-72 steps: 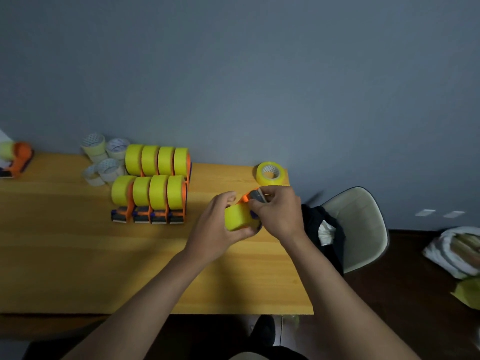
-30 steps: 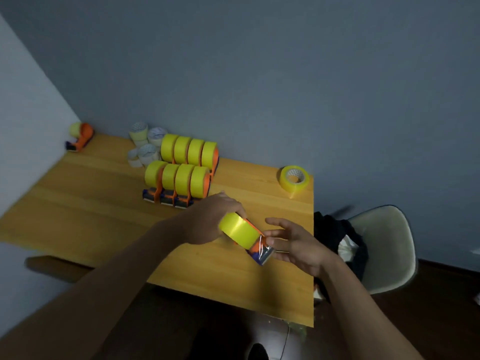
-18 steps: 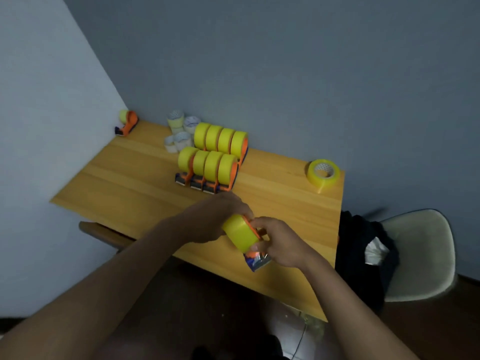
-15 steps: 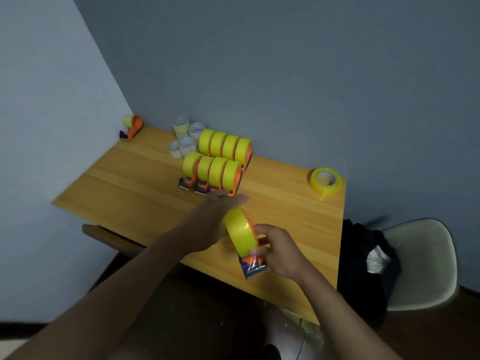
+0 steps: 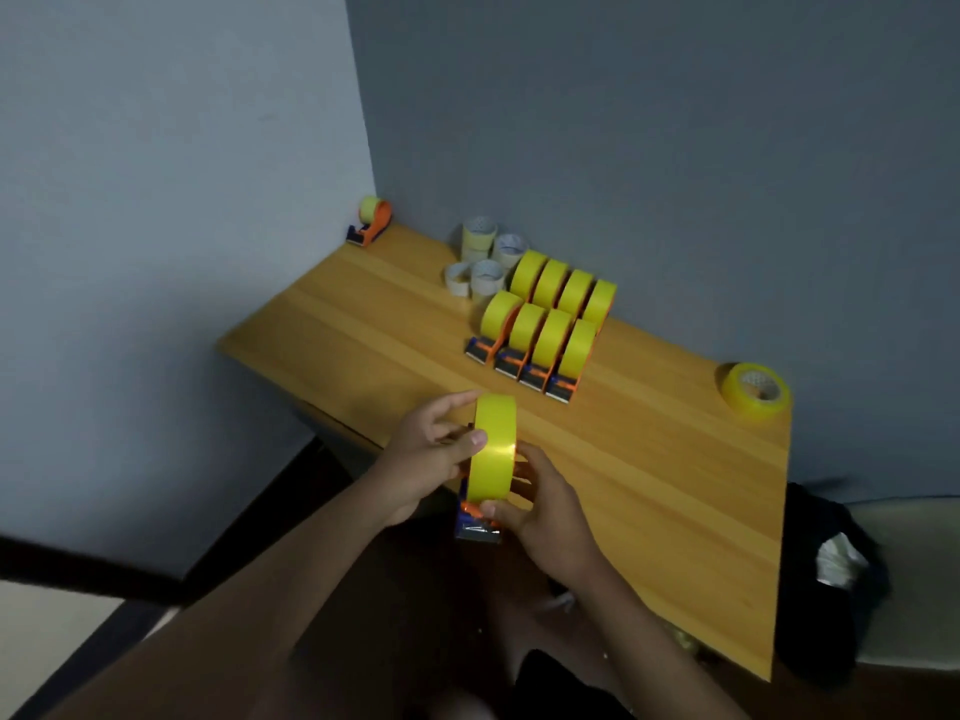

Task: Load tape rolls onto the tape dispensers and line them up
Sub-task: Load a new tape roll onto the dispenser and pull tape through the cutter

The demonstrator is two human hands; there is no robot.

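— What has changed since half a second ago?

— I see the left hand (image 5: 426,454) is no longer flat beside the roll. Its fingers now curl round the bright yellow tape roll (image 5: 492,454), with the thumb pressed on the yellow band. The roll stands more upright than before, edge toward me.

— And the other hand?

— The right hand (image 5: 545,506) still grips the small orange tape dispenser (image 5: 475,519) from the right, thumb low on the roll's front. The roll sits on the dispenser, between both hands, just above the near edge of the long wooden table (image 5: 649,485).

— Where are the rest?

— Two rows of loaded orange dispensers (image 5: 545,324) stand farther back on the table. A loose yellow tape roll (image 5: 756,391) lies flat near the right end.
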